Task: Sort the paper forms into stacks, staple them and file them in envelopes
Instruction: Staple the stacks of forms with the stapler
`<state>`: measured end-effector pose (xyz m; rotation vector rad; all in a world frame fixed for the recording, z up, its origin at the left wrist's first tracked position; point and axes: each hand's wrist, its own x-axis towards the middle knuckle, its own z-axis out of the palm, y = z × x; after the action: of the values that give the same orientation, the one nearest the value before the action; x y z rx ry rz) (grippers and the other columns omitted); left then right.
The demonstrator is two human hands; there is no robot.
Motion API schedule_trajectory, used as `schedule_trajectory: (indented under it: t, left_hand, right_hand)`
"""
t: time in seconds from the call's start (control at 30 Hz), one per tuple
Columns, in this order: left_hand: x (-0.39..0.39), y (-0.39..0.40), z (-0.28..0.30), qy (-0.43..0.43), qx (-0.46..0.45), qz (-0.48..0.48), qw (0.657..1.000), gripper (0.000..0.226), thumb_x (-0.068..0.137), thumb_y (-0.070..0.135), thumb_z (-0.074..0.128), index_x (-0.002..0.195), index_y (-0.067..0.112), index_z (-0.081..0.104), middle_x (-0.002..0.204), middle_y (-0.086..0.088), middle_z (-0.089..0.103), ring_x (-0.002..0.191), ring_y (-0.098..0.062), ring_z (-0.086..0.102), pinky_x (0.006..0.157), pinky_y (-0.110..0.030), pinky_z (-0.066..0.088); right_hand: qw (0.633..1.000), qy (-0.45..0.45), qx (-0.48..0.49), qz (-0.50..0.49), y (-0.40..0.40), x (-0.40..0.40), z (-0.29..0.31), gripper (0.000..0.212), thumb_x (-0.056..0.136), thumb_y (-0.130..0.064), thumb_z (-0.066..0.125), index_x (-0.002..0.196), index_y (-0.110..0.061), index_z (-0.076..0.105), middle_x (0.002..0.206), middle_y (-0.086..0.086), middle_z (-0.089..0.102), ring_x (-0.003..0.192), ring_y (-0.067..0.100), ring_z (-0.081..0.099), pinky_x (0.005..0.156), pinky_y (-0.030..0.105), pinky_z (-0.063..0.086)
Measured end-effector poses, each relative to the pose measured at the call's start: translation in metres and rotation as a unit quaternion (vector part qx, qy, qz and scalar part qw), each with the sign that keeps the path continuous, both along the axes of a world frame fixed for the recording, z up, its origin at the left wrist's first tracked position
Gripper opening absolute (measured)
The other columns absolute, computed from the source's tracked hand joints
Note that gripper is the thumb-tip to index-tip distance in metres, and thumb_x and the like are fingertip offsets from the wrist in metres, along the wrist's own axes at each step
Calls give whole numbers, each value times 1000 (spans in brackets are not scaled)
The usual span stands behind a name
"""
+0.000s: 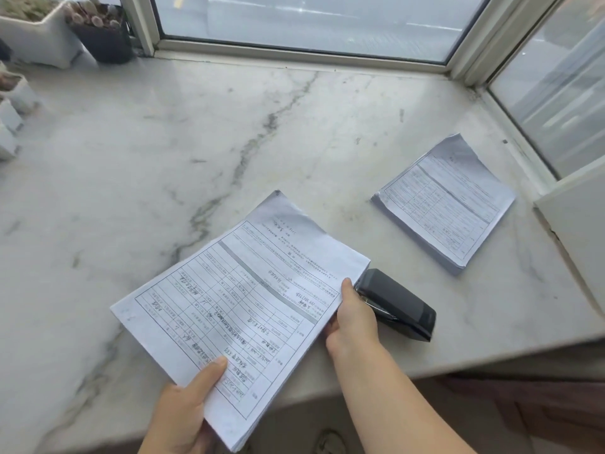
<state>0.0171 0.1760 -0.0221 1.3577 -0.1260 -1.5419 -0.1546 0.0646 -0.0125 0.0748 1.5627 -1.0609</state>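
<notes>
Both forearms reach forward: my left hand [186, 411] and right hand [352, 317] pinch the form stack [242, 303], stapler [397, 304] just beyond my right.

A home, most likely. The marble counter [229, 132] fills a bay window [311, 24]. Potted succulents [95, 31] stand at the counter's far left corner.

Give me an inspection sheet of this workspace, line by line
Surface: marble sill, veined.
Job's things: held stack of forms, one corner in the black stapler; second stack lies apart to the right. No envelopes seen.
Clutter: nothing seen.
Hands: left hand grips the held stack's near corner; right hand pinches its edge beside the stapler.
Cables: nothing seen.
Surroundings: window frame behind; plant pots far left.
</notes>
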Motion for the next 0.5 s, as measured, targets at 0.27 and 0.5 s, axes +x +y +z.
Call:
schedule_trajectory:
  t: [0.27,0.5]
  left_hand:
    - [-3,13,-3,-145,-4,-47,988,28,80,-3,72,99,19,69,92,1,76,89,-15,71,66,-20,58]
    - [-9,19,10,-166,16,-21,986,29,81,-9,66,90,18,66,67,17,72,63,7,66,50,-6,47]
  right_hand:
    - [997,-28,53,-39,3,-2,11,18,99,-21,57,86,-10,62,88,6,70,76,22,67,74,41,55]
    - [998,-24,58,-8,10,-8,1,24,97,-31,59,102,-8,65,97,11,72,90,28,69,94,51,52]
